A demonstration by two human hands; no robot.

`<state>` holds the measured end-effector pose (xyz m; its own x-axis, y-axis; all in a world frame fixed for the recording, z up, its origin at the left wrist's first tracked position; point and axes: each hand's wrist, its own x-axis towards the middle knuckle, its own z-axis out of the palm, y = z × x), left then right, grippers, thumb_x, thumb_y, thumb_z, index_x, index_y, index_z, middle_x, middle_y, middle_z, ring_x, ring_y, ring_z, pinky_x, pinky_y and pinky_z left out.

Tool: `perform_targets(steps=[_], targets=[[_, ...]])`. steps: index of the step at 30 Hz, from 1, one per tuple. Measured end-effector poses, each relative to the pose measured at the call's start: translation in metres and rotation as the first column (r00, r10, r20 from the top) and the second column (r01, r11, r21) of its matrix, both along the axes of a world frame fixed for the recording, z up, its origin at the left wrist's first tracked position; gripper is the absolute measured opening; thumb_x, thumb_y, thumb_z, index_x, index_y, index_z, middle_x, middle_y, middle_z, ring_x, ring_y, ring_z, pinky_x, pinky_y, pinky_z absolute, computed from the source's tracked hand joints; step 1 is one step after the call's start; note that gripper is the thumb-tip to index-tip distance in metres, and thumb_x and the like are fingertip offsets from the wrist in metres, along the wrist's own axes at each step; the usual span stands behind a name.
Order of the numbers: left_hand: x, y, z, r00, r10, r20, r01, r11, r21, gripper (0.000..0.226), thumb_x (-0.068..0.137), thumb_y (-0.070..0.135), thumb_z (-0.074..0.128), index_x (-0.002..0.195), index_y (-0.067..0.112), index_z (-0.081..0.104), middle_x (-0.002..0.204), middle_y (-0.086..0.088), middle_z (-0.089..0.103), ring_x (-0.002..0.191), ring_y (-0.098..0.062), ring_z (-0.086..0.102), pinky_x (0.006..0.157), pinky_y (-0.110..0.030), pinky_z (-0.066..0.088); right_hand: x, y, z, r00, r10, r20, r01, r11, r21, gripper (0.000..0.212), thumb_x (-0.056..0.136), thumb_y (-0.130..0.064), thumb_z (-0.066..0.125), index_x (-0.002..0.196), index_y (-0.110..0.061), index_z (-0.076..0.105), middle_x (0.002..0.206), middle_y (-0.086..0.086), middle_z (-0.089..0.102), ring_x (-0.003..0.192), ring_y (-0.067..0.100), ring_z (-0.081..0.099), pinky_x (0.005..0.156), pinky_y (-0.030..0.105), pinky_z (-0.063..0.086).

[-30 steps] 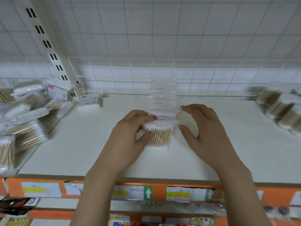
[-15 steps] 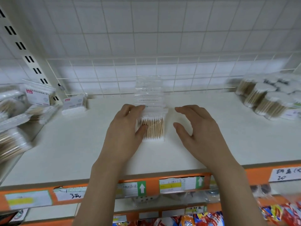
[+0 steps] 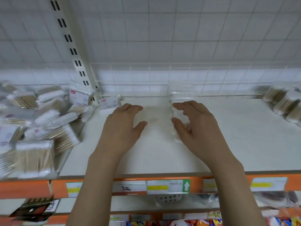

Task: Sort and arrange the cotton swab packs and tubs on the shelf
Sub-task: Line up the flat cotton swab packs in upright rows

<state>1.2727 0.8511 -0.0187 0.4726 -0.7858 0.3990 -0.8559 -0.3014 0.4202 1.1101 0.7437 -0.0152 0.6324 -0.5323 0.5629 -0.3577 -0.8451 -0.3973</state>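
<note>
The left hand has been drawn off the swab pack; both hands are held open. The right hand perhaps touches the blurred pack.

White grid wall, slotted upright (left), orange shelf edge.

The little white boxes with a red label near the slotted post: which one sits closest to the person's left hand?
The lower white box on the shelf beside the left hand; the other white box stands farther left.
</note>
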Motion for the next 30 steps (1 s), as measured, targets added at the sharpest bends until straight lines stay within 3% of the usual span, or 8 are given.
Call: perform_targets(steps=[3, 7, 12, 16, 20, 23, 27, 30], targets=[[0.032, 0.021, 0.008, 0.999, 0.044, 0.024, -0.045, 0.998, 0.04, 0.037, 0.086, 0.026, 0.063, 0.122, 0.016, 0.058, 0.113, -0.001, 0.06, 0.107, -0.022, 0.054, 0.09, -0.038, 0.044, 0.035, 0.015, 0.001, 0.998, 0.054, -0.008, -0.054, 0.998, 0.023, 0.036, 0.083, -0.022, 0.055, 0.117, -0.01, 0.061, 0.102, 0.002, 0.063, 0.092, 0.02, 0.057, 0.079, 0.013, 0.032], [0.078, 0.046, 0.022, 0.993, 0.098, 0.063, -0.104, 0.99, 0.099, 0.037, 0.088, 0.026, 0.061, 0.124, 0.016, 0.057, 0.117, -0.003, 0.06, 0.106, -0.022, 0.054, 0.091, -0.035, 0.043, 0.084, 0.031, 0.005, 0.994, 0.104, -0.036, -0.103, 0.994, 0.022, 0.034, 0.085, -0.018, 0.06, 0.118, -0.01, 0.061, 0.108, 0.004, 0.063, 0.095, 0.024, 0.058, 0.08, 0.024, 0.038], [0.14, 0.068, 0.051, 0.981, 0.151, 0.121, -0.167, 0.976, 0.138, 0.04, 0.086, 0.026, 0.061, 0.124, 0.013, 0.056, 0.119, -0.008, 0.058, 0.108, -0.025, 0.054, 0.089, -0.033, 0.042, 0.145, 0.034, 0.02, 0.988, 0.128, -0.09, -0.128, 0.992, -0.002, 0.036, 0.088, -0.019, 0.059, 0.124, -0.01, 0.057, 0.116, 0.007, 0.06, 0.105, 0.025, 0.055, 0.089, 0.024, 0.035], [0.191, 0.077, 0.064, 0.975, 0.186, 0.119, -0.201, 0.97, 0.134, 0.05, 0.086, 0.025, 0.064, 0.132, 0.012, 0.048, 0.125, -0.007, 0.056, 0.113, -0.023, 0.051, 0.092, -0.032, 0.04, 0.188, 0.021, 0.025, 0.991, 0.069, -0.116, -0.06, 0.995, 0.075, 0.037, 0.09, -0.022, 0.058, 0.124, -0.011, 0.056, 0.117, 0.008, 0.059, 0.106, 0.025, 0.055, 0.091, 0.029, 0.039], [0.229, 0.074, 0.056, 0.988, 0.152, 0.004, -0.15, 0.972, 0.18, 0.064, 0.084, 0.023, 0.066, 0.14, 0.011, 0.037, 0.134, -0.008, 0.049, 0.12, -0.022, 0.047, 0.099, -0.031, 0.037, 0.225, 0.002, 0.014, 0.969, 0.016, -0.247, 0.042, 0.973, 0.228, 0.038, 0.091, -0.027, 0.056, 0.125, -0.009, 0.055, 0.124, 0.01, 0.057, 0.113, 0.026, 0.052, 0.096, 0.033, 0.039], [0.245, 0.067, 0.048, 0.991, 0.123, -0.06, -0.106, 0.969, 0.224, 0.072, 0.084, 0.023, 0.067, 0.144, 0.011, 0.029, 0.141, -0.009, 0.042, 0.127, -0.023, 0.042, 0.106, -0.032, 0.034, 0.246, -0.006, 0.004, 0.926, -0.008, -0.377, 0.112, 0.961, 0.254, 0.044, 0.092, -0.036, 0.052, 0.126, -0.007, 0.054, 0.128, 0.01, 0.055, 0.119, 0.026, 0.049, 0.098, 0.033, 0.037], [0.255, 0.054, 0.043, 0.998, 0.068, 0.001, -0.066, 0.958, 0.277, 0.074, 0.086, 0.024, 0.065, 0.145, 0.009, 0.024, 0.147, -0.009, 0.033, 0.135, -0.023, 0.031, 0.11, -0.031, 0.026, 0.267, -0.009, -0.003, 0.842, -0.043, -0.538, 0.201, 0.95, 0.238, 0.054, 0.09, -0.047, 0.051, 0.118, -0.002, 0.056, 0.123, 0.014, 0.057, 0.117, 0.028, 0.05, 0.092, 0.033, 0.039], [0.257, 0.043, 0.042, 0.998, 0.008, 0.056, -0.025, 0.949, 0.315, 0.073, 0.087, 0.024, 0.064, 0.145, 0.007, 0.024, 0.148, -0.01, 0.032, 0.136, -0.023, 0.028, 0.109, -0.031, 0.023, 0.276, -0.006, -0.004, 0.806, -0.051, -0.59, 0.239, 0.94, 0.245, 0.053, 0.086, -0.055, 0.053, 0.098, -0.003, 0.057, 0.104, 0.013, 0.06, 0.103, 0.028, 0.054, 0.076, 0.029, 0.039]])
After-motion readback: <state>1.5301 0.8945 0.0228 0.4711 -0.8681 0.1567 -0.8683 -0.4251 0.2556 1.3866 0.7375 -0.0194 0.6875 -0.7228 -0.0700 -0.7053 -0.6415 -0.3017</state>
